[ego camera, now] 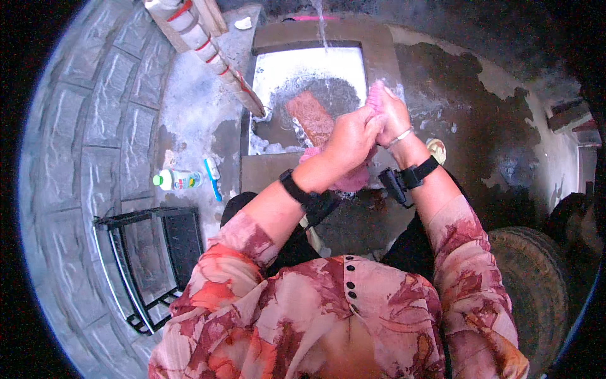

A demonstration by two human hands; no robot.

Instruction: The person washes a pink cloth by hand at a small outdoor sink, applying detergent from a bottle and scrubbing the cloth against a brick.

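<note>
A wet pink cloth [350, 180] is bunched between my hands at the near right corner of a square floor basin [266, 166]. My left hand [352, 135] is closed around its middle, and one end hangs below that wrist. My right hand [395, 116] presses against the upper end, its fingers pointing away from me. Inside the basin lies a reddish brick [310, 116], wet and partly ringed by suds. A thin stream of water [321, 21] falls into the basin from the far side.
A pole wrapped in pale material with red ties [222, 61] slants into the basin's left side. To the left are a green-capped bottle [179, 180], a blue-and-white brush [213, 177] and a black metal rack [151, 265]. A tyre [528, 284] lies at my right.
</note>
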